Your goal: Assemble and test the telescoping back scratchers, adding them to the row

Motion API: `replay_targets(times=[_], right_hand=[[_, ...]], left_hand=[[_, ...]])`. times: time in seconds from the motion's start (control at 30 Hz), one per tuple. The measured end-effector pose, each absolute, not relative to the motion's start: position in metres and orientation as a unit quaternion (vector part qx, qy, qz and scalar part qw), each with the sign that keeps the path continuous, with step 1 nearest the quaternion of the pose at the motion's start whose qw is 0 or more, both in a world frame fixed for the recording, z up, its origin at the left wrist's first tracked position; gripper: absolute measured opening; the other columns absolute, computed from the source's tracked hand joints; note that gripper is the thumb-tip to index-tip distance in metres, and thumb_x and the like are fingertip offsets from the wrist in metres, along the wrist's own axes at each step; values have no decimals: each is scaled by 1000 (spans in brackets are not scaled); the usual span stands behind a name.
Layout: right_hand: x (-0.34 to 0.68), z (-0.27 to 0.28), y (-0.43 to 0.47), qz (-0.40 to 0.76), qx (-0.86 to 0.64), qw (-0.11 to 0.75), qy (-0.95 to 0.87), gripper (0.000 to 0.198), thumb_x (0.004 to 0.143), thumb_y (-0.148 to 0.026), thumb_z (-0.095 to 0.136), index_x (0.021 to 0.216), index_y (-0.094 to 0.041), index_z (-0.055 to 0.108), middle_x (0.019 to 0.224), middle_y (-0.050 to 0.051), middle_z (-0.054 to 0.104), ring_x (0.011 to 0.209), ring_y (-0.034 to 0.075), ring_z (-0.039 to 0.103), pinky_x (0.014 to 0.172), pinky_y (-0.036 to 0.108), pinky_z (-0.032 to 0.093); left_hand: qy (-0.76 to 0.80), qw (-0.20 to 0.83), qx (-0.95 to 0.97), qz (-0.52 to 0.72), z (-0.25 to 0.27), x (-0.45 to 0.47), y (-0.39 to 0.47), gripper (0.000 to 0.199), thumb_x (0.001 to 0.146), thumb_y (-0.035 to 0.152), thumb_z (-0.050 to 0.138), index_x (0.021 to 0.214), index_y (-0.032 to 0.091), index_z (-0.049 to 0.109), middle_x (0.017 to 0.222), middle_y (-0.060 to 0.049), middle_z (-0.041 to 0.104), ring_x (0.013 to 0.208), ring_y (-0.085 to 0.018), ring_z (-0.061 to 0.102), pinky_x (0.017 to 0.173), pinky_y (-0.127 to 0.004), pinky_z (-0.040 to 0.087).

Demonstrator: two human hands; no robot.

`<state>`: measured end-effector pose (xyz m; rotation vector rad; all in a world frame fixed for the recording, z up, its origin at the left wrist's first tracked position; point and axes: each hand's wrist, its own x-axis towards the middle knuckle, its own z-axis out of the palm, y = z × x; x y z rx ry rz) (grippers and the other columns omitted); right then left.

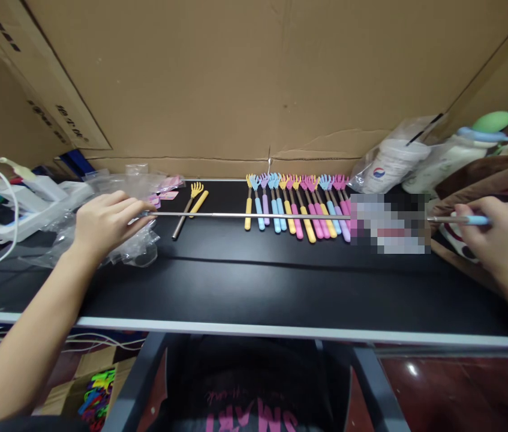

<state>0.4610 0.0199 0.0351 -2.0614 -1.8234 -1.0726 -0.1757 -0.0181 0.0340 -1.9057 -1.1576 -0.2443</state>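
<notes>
A telescopic back scratcher (pixel 231 215) is drawn out to a long thin metal rod across the desk. My left hand (pixel 107 223) pinches its left end, and the tip there is hidden by my fingers. At the other end my right hand (pixel 503 246) is closed around the light blue handle (pixel 477 220). Behind and under the rod lies a row of several short back scratchers (pixel 298 207) with yellow, blue, purple and pink grips. Apart from them, left of the row, are a yellow-clawed back scratcher with a bare metal shaft (pixel 182 217) and a loose yellow grip (pixel 199 204).
Crumpled clear plastic bags (pixel 139 249) and a white power strip (pixel 42 204) with cables lie at left. A bagged white cup (pixel 400 162) and a bottle (pixel 469 150) stand at right. Cardboard (pixel 254 78) walls the back. A blurred patch hides part of the desk.
</notes>
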Motion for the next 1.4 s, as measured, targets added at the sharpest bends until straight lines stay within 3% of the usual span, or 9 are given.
replay_targets(times=[0.27,0.6,0.83,1.03,1.4], right_hand=[[452,37,19,-319,-743,30,-588,41,89,-43,38,102,-11,60,74,15,60,58,17,41,52,28,21],[445,37,15,-323,-746,0,-582,49,93,-47,26,106,-13,59,71,14,60,54,16,37,52,27,19],[447,33,14,-357,-731,3,-582,55,93,-50,18,107,-15,59,66,13,58,55,18,44,51,27,19],[444,34,12,-371,-731,-7,-572,58,92,-51,14,107,-18,59,63,11,58,53,18,44,49,27,19],[435,43,11,-305,-757,-20,-577,52,91,-50,25,109,-17,61,69,15,61,53,19,39,52,30,18]], left_hand=[[-470,418,-772,-85,36,-179,-17,32,96,39,37,85,20,62,84,-1,70,83,-14,55,78,-26,37],[-486,394,-778,-66,33,-174,-16,35,95,41,37,84,20,63,76,-2,65,74,-15,54,75,-24,37],[-525,389,-754,-68,29,-173,-13,34,95,39,36,104,22,64,78,-2,66,76,-16,56,75,-24,36],[-514,423,-741,-89,29,-176,-15,29,94,34,39,99,25,66,79,-1,67,76,-15,55,65,-24,33],[-505,413,-756,-52,36,-174,-18,28,95,28,36,103,23,62,89,-3,69,86,-18,56,78,-30,39]])
